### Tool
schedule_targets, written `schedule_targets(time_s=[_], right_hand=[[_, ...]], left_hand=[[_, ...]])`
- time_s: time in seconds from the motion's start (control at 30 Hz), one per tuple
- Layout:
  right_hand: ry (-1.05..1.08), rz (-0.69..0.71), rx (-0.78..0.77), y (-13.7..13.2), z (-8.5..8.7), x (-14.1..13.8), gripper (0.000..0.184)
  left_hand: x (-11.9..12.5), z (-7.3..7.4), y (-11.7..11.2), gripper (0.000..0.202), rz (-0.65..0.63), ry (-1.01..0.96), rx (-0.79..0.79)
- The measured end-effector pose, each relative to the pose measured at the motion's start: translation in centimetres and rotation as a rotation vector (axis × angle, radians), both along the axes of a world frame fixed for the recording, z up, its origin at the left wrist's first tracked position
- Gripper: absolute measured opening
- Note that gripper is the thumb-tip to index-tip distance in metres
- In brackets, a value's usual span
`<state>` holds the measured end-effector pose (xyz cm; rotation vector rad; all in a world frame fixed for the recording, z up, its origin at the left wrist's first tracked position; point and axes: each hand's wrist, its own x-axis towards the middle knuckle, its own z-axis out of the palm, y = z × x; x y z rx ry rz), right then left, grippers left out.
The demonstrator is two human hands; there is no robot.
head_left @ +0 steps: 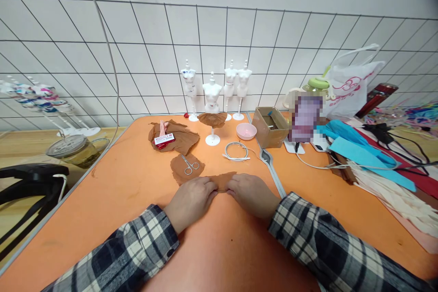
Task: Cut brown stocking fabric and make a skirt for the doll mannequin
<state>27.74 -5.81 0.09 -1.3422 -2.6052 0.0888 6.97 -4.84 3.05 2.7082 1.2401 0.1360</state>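
A strip of brown cloth point(222, 181) lies on the orange tabletop with its top edge ragged. My left hand point(193, 198) grips its left part, fingers curled down on the fabric. At the other end, my right hand point(252, 194) pinches the same strip, close to my left fingertips. Just beyond my left hand is a roundish brown cloth piece point(177, 169) with small scissors point(188, 168) resting on it. Farther back stands a white mini dress form point(212, 92) wearing a short brown gathered skirt point(212, 120).
Crumpled brown cloth point(186, 138) bears a small red-and-white packet point(164, 139). A coiled cord point(236, 151), a pink bowl point(246, 131) and a cardboard box point(271, 130) stand right of centre. A blurred phone point(307, 118), cables and blue fabric point(369, 155) crowd the right side.
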Motion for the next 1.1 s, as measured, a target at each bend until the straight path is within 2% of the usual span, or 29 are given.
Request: schedule_targets(time_s=[0.1,0.27,0.37,0.63,0.83,1.1], right_hand=[[0.021,0.006,0.000,0.0,0.2,-0.1,0.021],[0.011,-0.007,-0.086,0.0,0.7,-0.2,0.020],[0.001,-0.026,-0.097,0.1,0.7,-0.1,0.016],[-0.044,-0.014,-0.032,0.1,0.7,-0.1,0.021],[-0.094,-0.066,-0.078,-0.2,1.3,-0.1,0.019],[-0.058,-0.052,-0.096,-0.1,1.2,0.0,0.021]], left_hand=[[0.1,0.1,0.0,0.026,0.005,0.003,-0.007],[0.0,0.1,0.0,0.025,-0.030,-0.003,0.085],[0.0,0.0,0.0,0.026,-0.031,0.034,0.073],[0.0,0.0,0.0,0.025,-0.007,0.027,0.053],[0.0,-0.1,0.1,0.027,-0.034,0.013,0.118],[-0.2,-0.3,0.1,0.028,-0.032,0.022,0.064]])
